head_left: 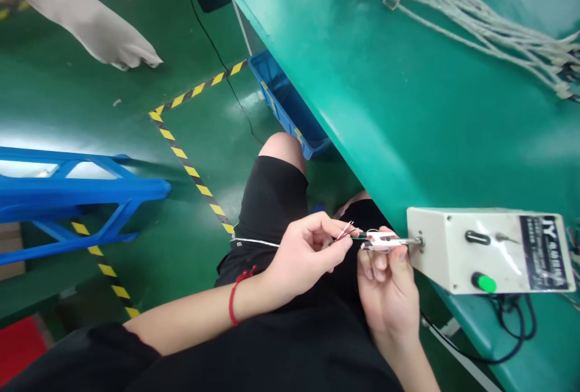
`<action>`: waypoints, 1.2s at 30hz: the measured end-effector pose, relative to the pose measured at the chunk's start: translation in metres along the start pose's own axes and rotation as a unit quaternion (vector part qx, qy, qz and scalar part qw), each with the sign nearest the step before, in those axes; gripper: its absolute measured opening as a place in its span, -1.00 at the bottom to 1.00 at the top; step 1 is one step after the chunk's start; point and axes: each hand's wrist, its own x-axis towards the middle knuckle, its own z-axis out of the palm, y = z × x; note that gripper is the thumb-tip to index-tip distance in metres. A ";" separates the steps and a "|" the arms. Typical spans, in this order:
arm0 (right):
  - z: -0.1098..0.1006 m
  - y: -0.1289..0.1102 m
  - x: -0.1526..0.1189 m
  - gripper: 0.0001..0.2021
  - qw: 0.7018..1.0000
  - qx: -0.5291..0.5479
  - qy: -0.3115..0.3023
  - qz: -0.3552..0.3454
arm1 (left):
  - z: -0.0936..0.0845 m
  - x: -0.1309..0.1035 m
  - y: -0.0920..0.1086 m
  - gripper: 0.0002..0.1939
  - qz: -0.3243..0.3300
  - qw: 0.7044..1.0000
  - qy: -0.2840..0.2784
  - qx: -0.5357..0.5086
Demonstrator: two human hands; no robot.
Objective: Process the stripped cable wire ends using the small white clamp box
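My left hand (308, 250), with a red cord round its wrist, is closed in a pinch on several thin wires (347, 232); white, dark and green ones show. The wires lead right to a white clip-like piece (383, 241) with black tips, fixed on a metal shaft (411, 241). That shaft comes out of a cream-coloured machine box (457, 253) at the table edge. Below the clip-like piece, my right hand (389, 295) has its thumb and fingers closed about its underside. How the wire ends sit in it is too small to tell.
The green tabletop (408, 108) carries a bundle of whitish cables with clear-ended plugs (475, 17). A green knob (487, 283) and switch sit on the box, black cord (516, 343) below. Left are a blue bin (290, 102), a blue stool (81, 192) and another person's sleeve (81, 17).
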 end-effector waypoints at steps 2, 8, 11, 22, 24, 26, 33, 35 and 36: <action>0.000 0.000 0.001 -0.71 1.000 0.002 0.001 -0.001 | 0.001 0.000 0.000 -0.78 -0.002 1.000 0.004 -0.005; 0.000 0.000 0.002 -0.71 1.000 0.013 -0.007 0.000 | 0.003 0.000 0.001 -0.78 -0.006 1.000 0.009 -0.009; 0.000 0.000 0.002 -0.71 1.000 0.003 -0.001 0.002 | 0.004 0.000 0.001 -0.79 0.003 1.000 0.010 -0.008; -0.001 0.000 0.001 -0.74 0.998 0.066 -0.017 0.006 | 0.005 0.000 -0.002 -0.80 0.026 1.000 0.015 -0.008; -0.001 0.000 0.002 -0.74 0.997 0.069 -0.019 0.005 | 0.006 -0.001 -0.002 -0.81 0.033 0.999 0.014 -0.005; -0.002 0.001 0.002 -0.73 0.997 0.072 -0.022 0.004 | 0.007 -0.001 -0.003 -0.83 0.032 0.999 0.012 -0.001; -0.005 0.005 0.004 -0.73 0.996 0.085 -0.032 -0.001 | 0.005 0.000 -0.004 -0.82 0.029 0.999 0.010 -0.009; -0.006 0.005 0.004 -0.74 0.996 0.085 -0.035 -0.002 | 0.004 0.000 -0.005 -0.82 0.032 0.999 0.005 -0.014; -0.006 0.005 0.004 -0.74 0.996 0.084 -0.036 -0.002 | 0.003 -0.001 -0.005 -0.81 0.032 0.999 0.002 -0.018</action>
